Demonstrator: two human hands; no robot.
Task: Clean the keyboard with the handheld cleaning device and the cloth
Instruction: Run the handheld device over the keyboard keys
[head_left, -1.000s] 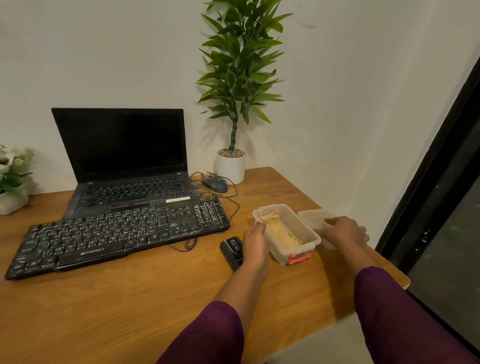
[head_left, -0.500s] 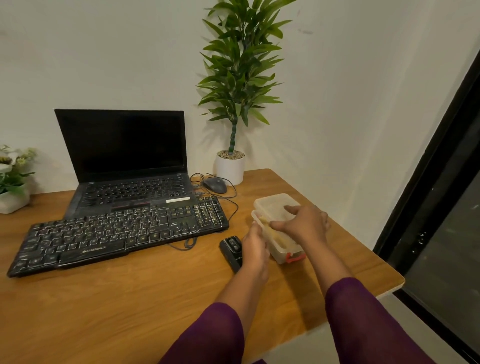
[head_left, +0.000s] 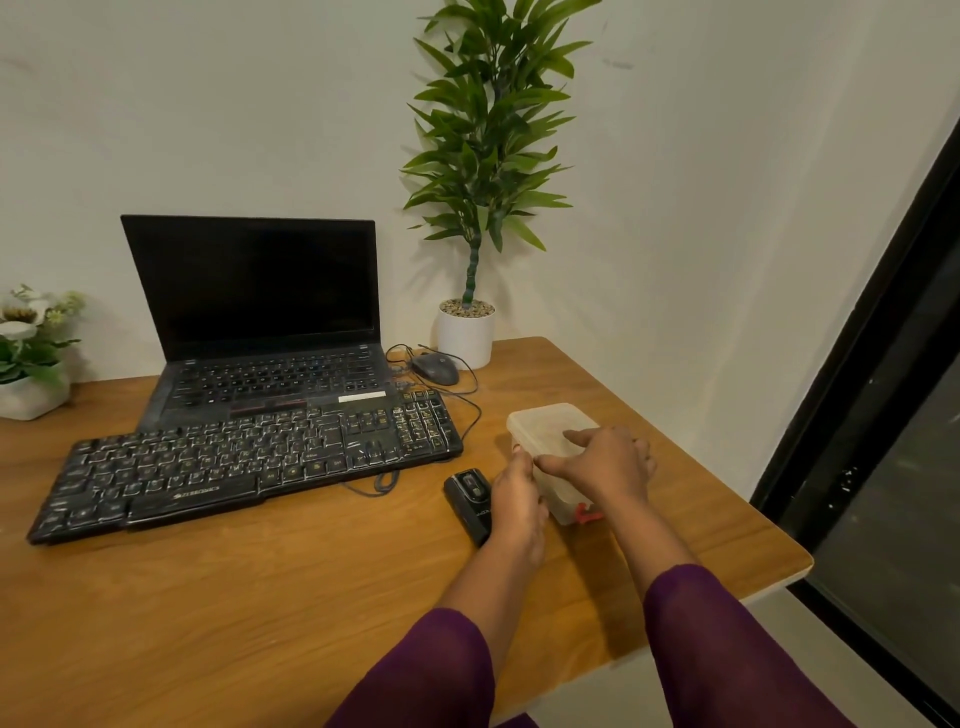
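Head view over a light wooden table (head_left: 260, 597): a person in purple sleeves works at a translucent rectangular plastic container (head_left: 563, 501) standing to the right of a black wired keyboard (head_left: 244, 467); the right hand (head_left: 602, 462) lies spread on the container's frosted lid (head_left: 545, 423), fingers loosely extended and pressing down; the left hand (head_left: 517, 499) grasps the container's left wall, thumb up at the rim; a small black handheld cleaning device (head_left: 467, 501) lies on the table just right of the keyboard's near corner, beside the left hand; an open black laptop (head_left: 260, 291) sits directly behind the keyboard, a grey mouse (head_left: 435, 368) and a tall leafy plant in a white pot (head_left: 488, 145) behind its right end, a white pot of flowers (head_left: 31, 353) behind its left end.
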